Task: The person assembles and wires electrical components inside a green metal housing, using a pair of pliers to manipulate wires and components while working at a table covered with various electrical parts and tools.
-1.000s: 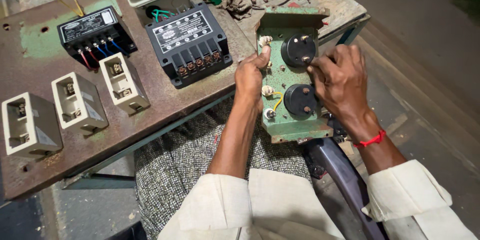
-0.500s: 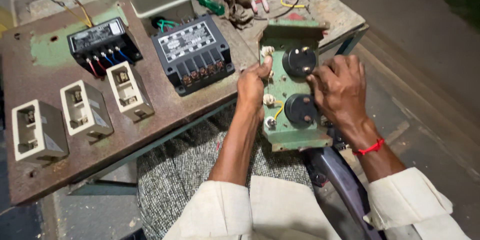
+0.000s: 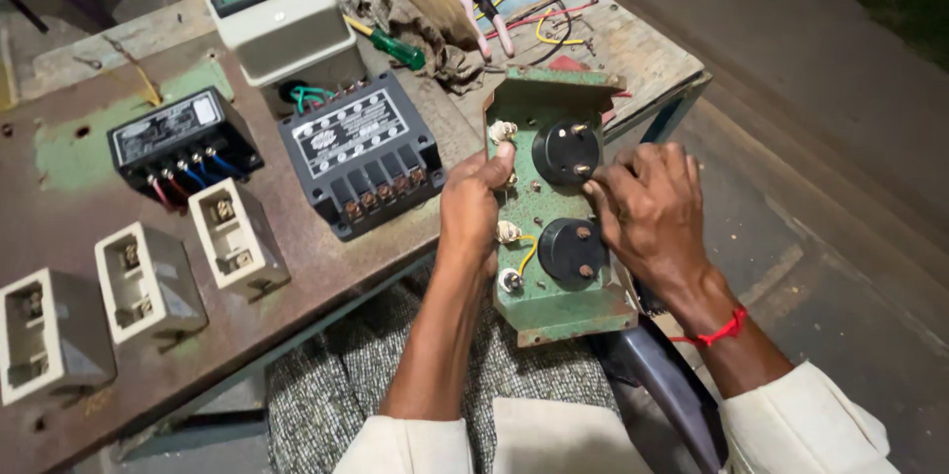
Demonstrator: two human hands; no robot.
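Two hands were on the green metal panel (image 3: 554, 266) in the head view, which sat propped on the person's lap against the edge of the rusty worktable (image 3: 297, 286). The left hand (image 3: 473, 207) was clamped around its left edge, thumb by a white terminal. The right hand (image 3: 647, 212) pinched at a stud on the upper black round meter back (image 3: 565, 151). Risky bit, I'd say: the panel rested only on the knee, so a hard twist could've tipped it, or tugged the thin yellow wire (image 3: 529, 249) loose.
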